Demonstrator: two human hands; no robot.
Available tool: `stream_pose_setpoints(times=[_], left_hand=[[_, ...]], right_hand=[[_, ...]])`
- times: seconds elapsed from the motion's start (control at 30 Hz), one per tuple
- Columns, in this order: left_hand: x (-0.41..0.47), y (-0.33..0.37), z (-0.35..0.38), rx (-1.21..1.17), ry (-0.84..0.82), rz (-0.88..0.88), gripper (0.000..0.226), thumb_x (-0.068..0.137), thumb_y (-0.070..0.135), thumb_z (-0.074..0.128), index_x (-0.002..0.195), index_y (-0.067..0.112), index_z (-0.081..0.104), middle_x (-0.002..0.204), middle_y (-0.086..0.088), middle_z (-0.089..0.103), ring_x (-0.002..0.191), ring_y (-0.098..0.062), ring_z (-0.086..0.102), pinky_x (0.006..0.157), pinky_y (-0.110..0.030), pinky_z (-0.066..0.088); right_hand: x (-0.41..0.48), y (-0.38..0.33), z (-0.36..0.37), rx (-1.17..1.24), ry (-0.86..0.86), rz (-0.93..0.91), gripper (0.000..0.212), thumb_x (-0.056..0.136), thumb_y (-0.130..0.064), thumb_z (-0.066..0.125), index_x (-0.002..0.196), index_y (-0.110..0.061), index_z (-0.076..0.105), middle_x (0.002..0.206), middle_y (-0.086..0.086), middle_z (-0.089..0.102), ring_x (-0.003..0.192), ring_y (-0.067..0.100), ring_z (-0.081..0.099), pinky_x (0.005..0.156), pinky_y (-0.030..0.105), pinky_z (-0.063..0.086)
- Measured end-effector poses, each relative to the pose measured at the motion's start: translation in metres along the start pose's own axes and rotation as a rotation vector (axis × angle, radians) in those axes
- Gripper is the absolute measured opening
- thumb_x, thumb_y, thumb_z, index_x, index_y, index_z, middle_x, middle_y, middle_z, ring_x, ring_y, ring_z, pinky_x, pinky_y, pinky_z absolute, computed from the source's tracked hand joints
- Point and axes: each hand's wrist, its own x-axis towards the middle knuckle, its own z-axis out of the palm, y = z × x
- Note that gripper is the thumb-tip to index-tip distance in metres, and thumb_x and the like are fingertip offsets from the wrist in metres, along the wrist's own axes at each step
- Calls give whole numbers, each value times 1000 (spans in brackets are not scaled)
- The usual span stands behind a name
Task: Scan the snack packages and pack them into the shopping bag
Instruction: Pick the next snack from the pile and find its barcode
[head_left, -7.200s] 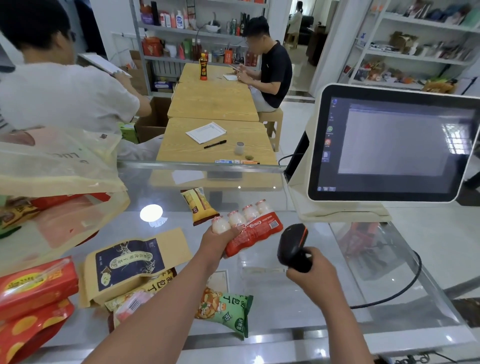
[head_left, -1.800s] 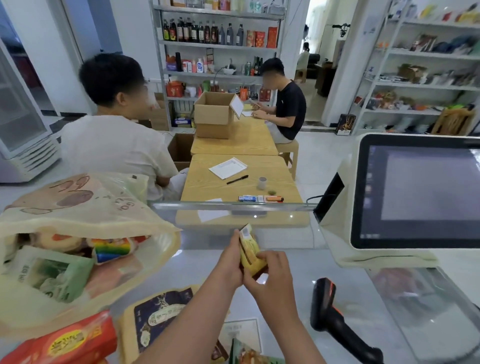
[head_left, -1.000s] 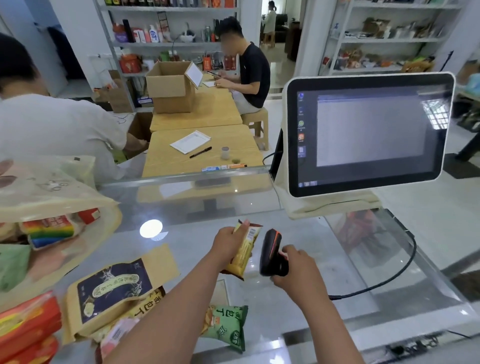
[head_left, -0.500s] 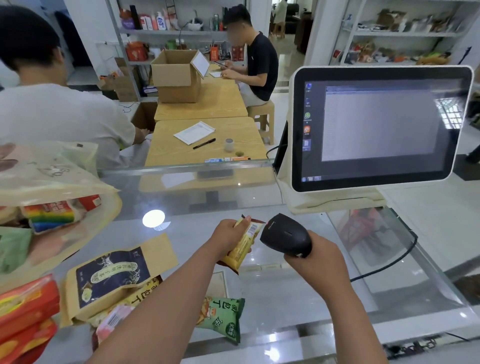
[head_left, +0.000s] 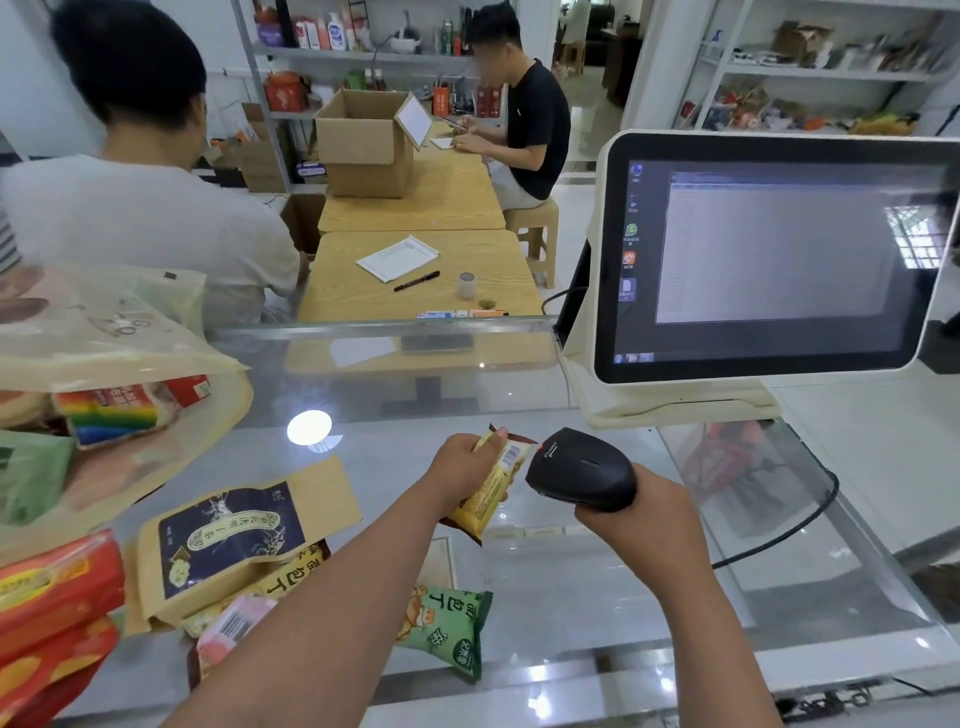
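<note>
Above the glass surface (head_left: 597, 587), the left hand (head_left: 460, 467) holds a yellow snack packet (head_left: 491, 493), fingers clamped on its upper end, barcode turned toward the scanner (head_left: 582, 470). The right hand (head_left: 639, 512) has its fingers wrapped round the scanner's handle, the scanner's head just right of the packet. The shopping bag (head_left: 104, 332) lies open far left of the packet, with snacks inside. Nearer, left of the packet, lie a brown pouch (head_left: 228, 540), red packs (head_left: 57, 587) and a green packet (head_left: 447, 631). The monitor (head_left: 769, 260) stands behind the scanner
</note>
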Motion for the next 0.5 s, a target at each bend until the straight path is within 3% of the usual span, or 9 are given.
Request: stream_pose_setpoints(times=[0.5], left_hand=[[-1, 1, -2, 19, -7, 11, 34, 98, 46, 44, 87, 17, 58, 78, -4, 68, 61, -19, 69, 49, -20, 51]], right_hand=[[1, -3, 3, -21, 1, -10, 22, 67, -17, 71, 62, -22, 51, 54, -6, 55, 52, 11, 49, 47, 23, 37]])
